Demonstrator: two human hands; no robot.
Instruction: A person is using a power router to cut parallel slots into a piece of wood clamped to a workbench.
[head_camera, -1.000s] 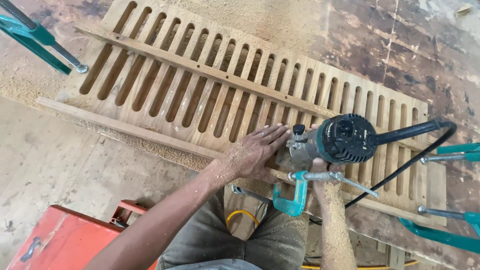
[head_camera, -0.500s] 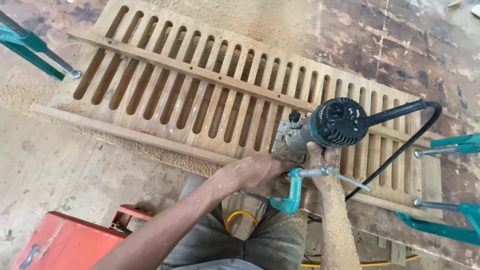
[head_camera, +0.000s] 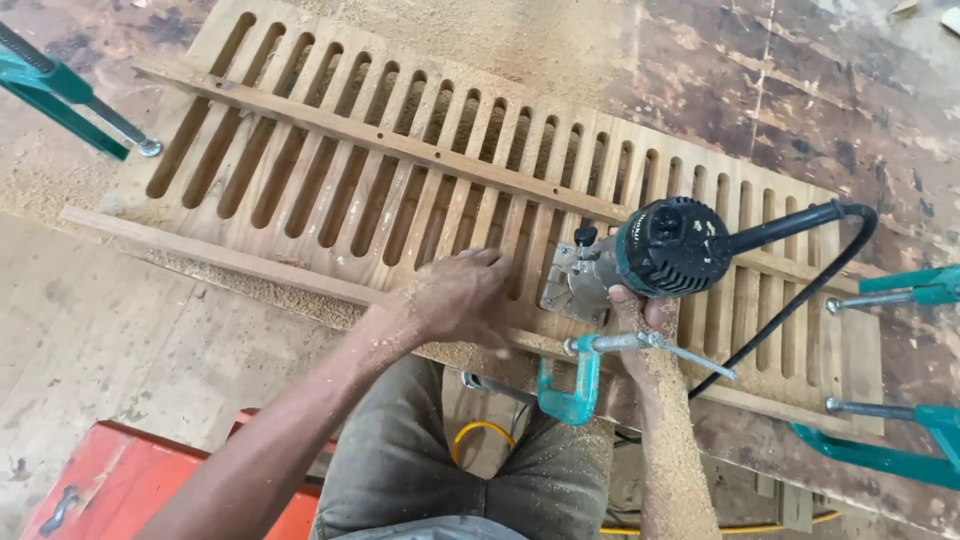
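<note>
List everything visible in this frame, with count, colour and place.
slotted wooden panel: 1, brown, across the workbench
router: 1, black and teal, on the panel at right
power cord: 1, black, looping from the router
clamps: 4, teal; one at near edge, one far left, two right
sawdust: tan, over bench and panel
red box: 1, lower left
left hand: flat on the panel
right hand: gripping the router

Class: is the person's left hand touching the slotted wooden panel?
Touching. The head view shows the left hand pressed flat on the slotted wooden panel, fingers spread over its slats.
</note>
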